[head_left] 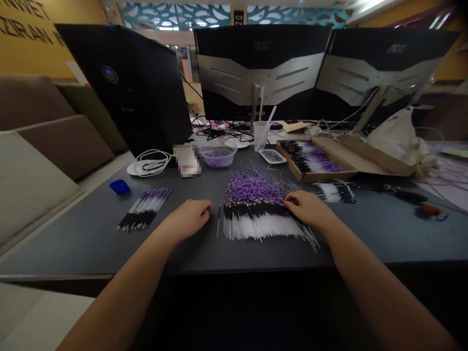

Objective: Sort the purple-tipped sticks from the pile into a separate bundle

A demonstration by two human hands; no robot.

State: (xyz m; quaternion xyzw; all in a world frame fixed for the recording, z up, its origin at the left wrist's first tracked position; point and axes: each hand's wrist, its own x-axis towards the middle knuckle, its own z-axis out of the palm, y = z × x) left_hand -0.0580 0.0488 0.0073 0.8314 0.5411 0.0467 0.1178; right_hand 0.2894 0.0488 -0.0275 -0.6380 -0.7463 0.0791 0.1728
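On the dark desk, a wide row of white tubes with black ends point(261, 225) lies in front of a heap of purple pieces point(252, 186). My left hand point(192, 214) rests left of the row, its fingers curled; what they hold, if anything, is hidden. One single thin stick point(218, 222) lies between that hand and the row. At the row's right end, my right hand point(305, 207) has its fingers pressed together at the edge of the purple heap; whether something is between them is too small to tell. Assembled purple, white and black sticks point(145, 209) lie at the left.
Behind the heap stand a clear bowl of purple pieces point(218, 155), a plastic cup point(261, 136), a small tray point(272, 156) and an open cardboard box point(310, 176) of sticks. A blue cap point(119, 186) and coiled cable point(149, 163) lie left. Keys point(429, 210) lie right.
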